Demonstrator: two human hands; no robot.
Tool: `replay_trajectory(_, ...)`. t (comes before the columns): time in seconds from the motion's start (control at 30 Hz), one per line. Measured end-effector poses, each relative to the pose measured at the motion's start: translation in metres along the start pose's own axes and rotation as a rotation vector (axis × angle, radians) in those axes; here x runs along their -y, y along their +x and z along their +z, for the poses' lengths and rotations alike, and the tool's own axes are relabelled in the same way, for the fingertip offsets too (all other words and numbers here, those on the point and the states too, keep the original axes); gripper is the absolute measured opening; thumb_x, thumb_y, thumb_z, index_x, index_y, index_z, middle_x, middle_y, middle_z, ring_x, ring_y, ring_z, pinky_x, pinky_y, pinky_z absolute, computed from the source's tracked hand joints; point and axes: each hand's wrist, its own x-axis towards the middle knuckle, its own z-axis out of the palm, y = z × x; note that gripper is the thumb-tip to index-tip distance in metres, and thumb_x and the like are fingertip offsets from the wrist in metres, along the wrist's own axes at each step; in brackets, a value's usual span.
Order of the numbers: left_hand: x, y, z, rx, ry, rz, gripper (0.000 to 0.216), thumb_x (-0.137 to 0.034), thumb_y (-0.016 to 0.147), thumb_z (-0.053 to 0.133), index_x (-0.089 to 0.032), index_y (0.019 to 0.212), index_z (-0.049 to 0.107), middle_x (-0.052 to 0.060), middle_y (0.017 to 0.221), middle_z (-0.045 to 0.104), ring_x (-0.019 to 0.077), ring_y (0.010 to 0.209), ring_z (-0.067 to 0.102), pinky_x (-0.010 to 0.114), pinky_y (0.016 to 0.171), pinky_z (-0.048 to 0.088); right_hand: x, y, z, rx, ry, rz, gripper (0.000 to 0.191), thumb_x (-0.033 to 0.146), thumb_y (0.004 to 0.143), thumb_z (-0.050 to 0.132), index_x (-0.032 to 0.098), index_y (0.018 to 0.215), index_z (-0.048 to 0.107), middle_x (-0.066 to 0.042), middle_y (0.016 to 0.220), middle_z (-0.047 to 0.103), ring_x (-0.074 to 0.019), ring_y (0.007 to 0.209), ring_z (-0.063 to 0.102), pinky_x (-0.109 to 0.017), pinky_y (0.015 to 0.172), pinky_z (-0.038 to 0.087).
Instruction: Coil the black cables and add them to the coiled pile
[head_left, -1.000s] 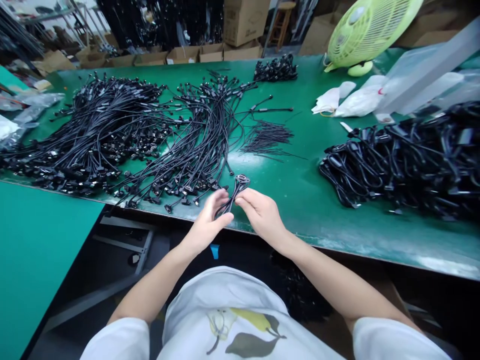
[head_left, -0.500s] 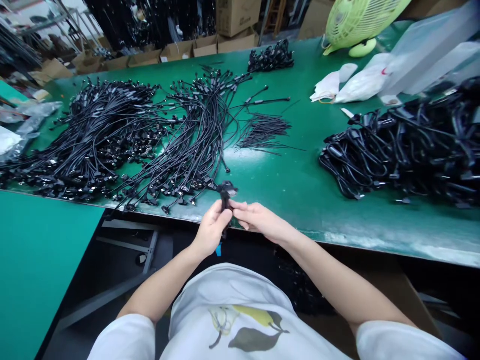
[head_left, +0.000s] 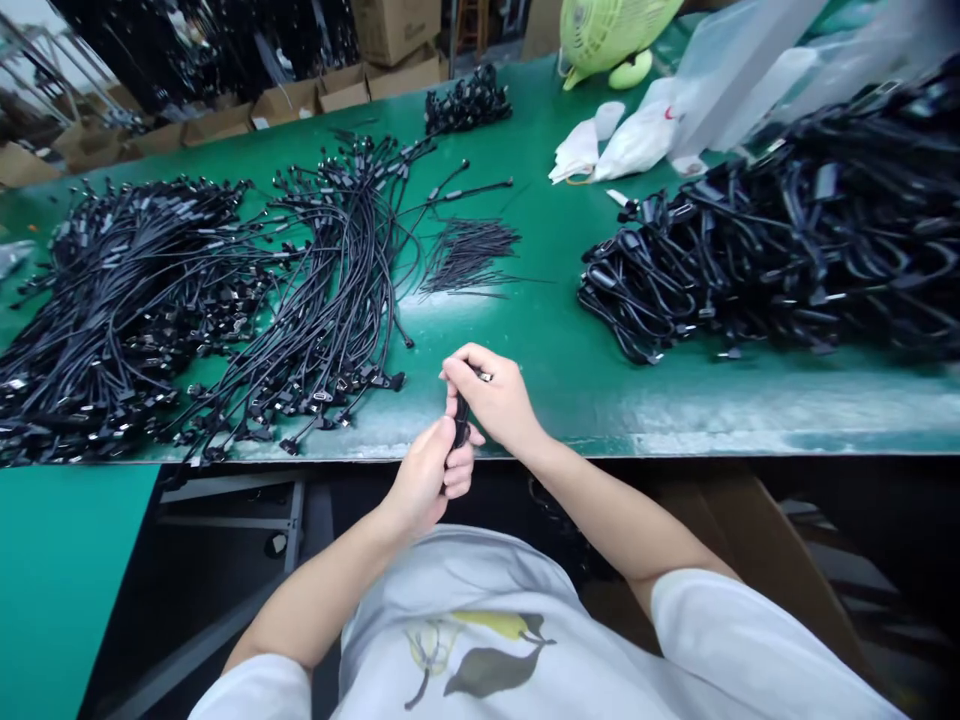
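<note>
1. Hands, two. The left hand point(head_left: 426, 482) lies nearer the body, over the near edge of the tabletop. The right hand point(head_left: 489, 398) lies just beyond it, over the tabletop.
2. Item in hand, one: a short black rubber-sheathed cable point(head_left: 461, 422), gripped between both hands at the near edge of the tabletop, with most of its length hidden. Its long axis runs roughly from the chest towards the far edge, tipped slightly right.
3. Connector, one: a small metal-tipped plug point(head_left: 484, 376) at the far end of the cable, showing just past the right hand.
4. Finger state: the left fingers point(head_left: 459, 472) are curled together and clamped on the cable's lower part. The right fingers point(head_left: 454, 368) are folded together over its upper part, next to the plug.
5. Support, one: a green-surfaced tabletop point(head_left: 540, 335), its bare strip lying between the hands and the heaps.
6. Black cable heaps, four: two long sprawling heaps point(head_left: 127, 300) point(head_left: 330, 290) left of the hands, one small bundle point(head_left: 469, 102) at the far edge, one large coiled heap point(head_left: 772, 235) at the right edge.
7. Thin black wires, one loose bunch point(head_left: 469, 255), beyond the hands.
8. Far edge: one pale green plastic electric fan point(head_left: 607, 25), two crumpled white bags point(head_left: 636, 140) point(head_left: 577, 150), and several cardboard boxes point(head_left: 300, 100) beyond.
</note>
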Motion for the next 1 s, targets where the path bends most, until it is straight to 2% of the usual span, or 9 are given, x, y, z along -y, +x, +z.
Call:
replay_trajectory(0.23,0.008,0.012,0.009,-0.133,0.031,-0.016,0.063,-0.078,0.075,0.051,-0.016,0.066,0.050,-0.011,0.046,0.022,0.0026,0.035,0.019,0.015,0.033,0.018,-0.011,0.009,-0.003,-0.019,0.254,0.116,0.042,0.056,0.084,0.061,0.017,0.069,0.055,0.005,0.056,0.051,-0.0070,0.045,0.053,-0.019,0.048,0.045)
replay_trajectory(0.33,0.008,0.020,0.008,-0.207,0.025,0.028,0.064,-0.079,0.074,0.052,-0.018,0.059,0.044,-0.011,0.044,0.020,0.0019,0.033,0.015,0.015,0.031,0.014,-0.016,0.002,-0.002,-0.002,0.387,0.103,0.042,0.054,0.075,0.072,0.018,0.092,0.058,0.001,0.076,0.062,-0.0098,0.063,0.062,-0.021,0.062,0.052)
replay_trajectory(0.4,0.005,0.026,0.008,-0.248,0.053,0.034,0.063,-0.078,0.072,0.055,-0.018,0.058,0.042,-0.011,0.044,0.020,0.0016,0.033,0.015,0.015,0.031,0.013,-0.020,-0.009,-0.004,0.065,0.435,0.118,0.058,0.054,0.071,0.076,0.022,0.114,0.051,-0.003,0.100,0.065,-0.0113,0.076,0.064,-0.023,0.067,0.053)
replay_trajectory(0.5,0.001,0.031,0.007,-0.233,0.215,-0.023,0.059,-0.074,0.073,0.058,-0.016,0.076,0.057,-0.008,0.047,0.039,0.0048,0.036,0.034,0.016,0.035,0.029,-0.026,-0.021,-0.019,0.225,0.371,0.249,0.051,0.056,0.080,0.065,0.021,0.114,0.049,-0.004,0.098,0.065,-0.0100,0.061,0.058,-0.024,0.054,0.050)
replay_trajectory(0.57,0.000,0.032,0.002,-0.137,0.349,0.017,0.060,-0.071,0.078,0.056,-0.016,0.101,0.063,0.003,0.073,0.066,0.0135,0.061,0.062,0.025,0.057,0.052,-0.021,-0.020,-0.048,0.193,0.249,0.229,0.038,0.053,0.087,0.056,0.019,0.104,0.052,-0.002,0.082,0.064,-0.0108,0.059,0.056,-0.028,0.059,0.051)
replay_trajectory(0.67,0.000,0.030,-0.015,-0.049,0.530,0.119,0.057,-0.063,0.080,0.061,-0.018,0.113,0.064,0.012,0.112,0.071,0.0240,0.105,0.066,0.034,0.093,0.052,0.015,-0.004,-0.122,-0.124,-0.157,0.021,0.031,0.046,0.094,0.046,0.019,0.104,0.056,-0.002,0.074,0.060,-0.0144,0.071,0.058,-0.033,0.080,0.050)
replay_trajectory(0.73,-0.001,0.028,-0.028,-0.048,0.637,0.107,0.051,-0.059,0.083,0.060,-0.019,0.114,0.064,0.011,0.111,0.071,0.0241,0.105,0.066,0.035,0.095,0.052,0.052,0.012,-0.182,-0.405,-0.606,-0.055,0.031,0.042,0.095,0.043,0.018,0.108,0.058,-0.005,0.080,0.060,-0.0166,0.074,0.057,-0.036,0.082,0.048)
replay_trajectory(0.83,-0.002,0.028,-0.041,-0.013,0.718,0.078,0.046,-0.056,0.086,0.056,-0.020,0.113,0.065,0.010,0.105,0.073,0.0233,0.097,0.068,0.035,0.090,0.054,0.098,0.041,-0.260,-0.827,-1.282,-0.142,0.041,0.035,0.098,0.036,0.014,0.130,0.051,-0.017,0.116,0.058,-0.0266,0.108,0.054,-0.044,0.097,0.040)
replay_trajectory(1.0,0.001,0.029,-0.044,0.028,0.725,0.121,0.039,-0.050,0.089,0.054,-0.020,0.110,0.066,0.009,0.102,0.072,0.0220,0.095,0.068,0.033,0.089,0.054,0.114,0.075,-0.324,-0.834,-1.711,0.067,0.065,0.044,0.098,0.040,0.002,0.148,0.030,-0.028,0.140,0.042,-0.0356,0.128,0.042,-0.045,0.098,0.034)
